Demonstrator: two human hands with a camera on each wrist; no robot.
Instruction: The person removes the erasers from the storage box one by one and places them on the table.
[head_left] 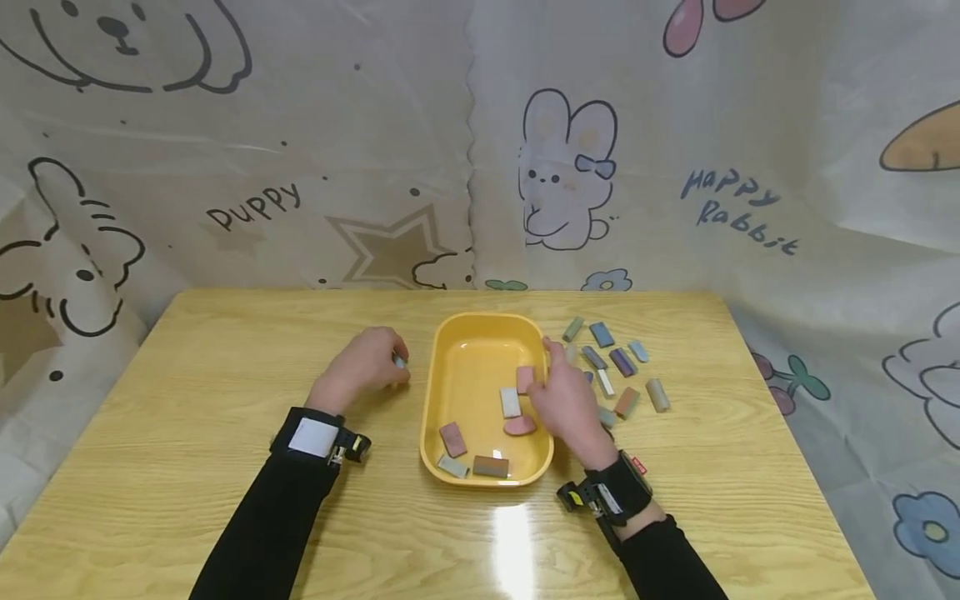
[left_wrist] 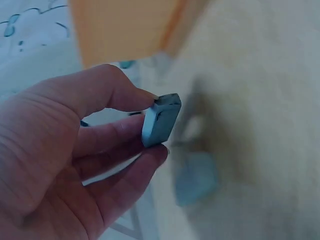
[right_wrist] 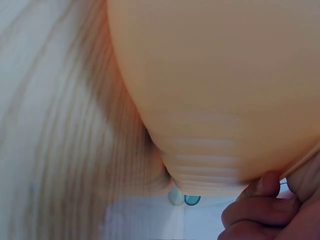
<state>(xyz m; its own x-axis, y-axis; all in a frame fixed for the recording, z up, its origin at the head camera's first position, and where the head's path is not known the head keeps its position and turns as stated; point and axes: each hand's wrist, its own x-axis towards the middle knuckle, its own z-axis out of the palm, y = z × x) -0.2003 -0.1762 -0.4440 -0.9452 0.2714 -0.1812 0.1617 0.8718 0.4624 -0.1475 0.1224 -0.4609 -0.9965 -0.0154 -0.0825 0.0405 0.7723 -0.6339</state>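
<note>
Left hand [head_left: 367, 358] pinches a small blue-grey rectangular block [left_wrist: 164, 120] at the fingertips, digits on 2 opposite ends, broad face left free. Block is just left of the yellow plastic tray [head_left: 472, 371], outside it; left wrist view shows it tilted, clear of the wooden table [head_left: 225, 433]. Blurred pale blue shape [left_wrist: 196, 180] below it, cannot tell if 2nd block or reflection

Right hand [head_left: 566, 404] holds the tray's right rim, fingers curled against the outside wall, thumb side over the edge. Exact thumb contact unclear

In tray: 6 pieces, incl. white block [head_left: 511, 402], pink half-round piece [head_left: 520, 426], brown block [head_left: 491, 467]. Right of tray, loose on table: more pieces, incl. purple block [head_left: 622, 362], blue block [head_left: 602, 335], grey block [head_left: 657, 395]; some partly hidden by right hand, no exact count

Handling, judged: block looks light and stiff, won't squash; smooth faces could slip or spin in a 2-point pinch. Dark marks at its edges, maybe chips, so corners may be a bit fragile. Best hold: flat across opposite faces near the middle, light pressure. Tray looks light, glossy, slightly flexible, could slide if bumped; take it by the rim
</note>
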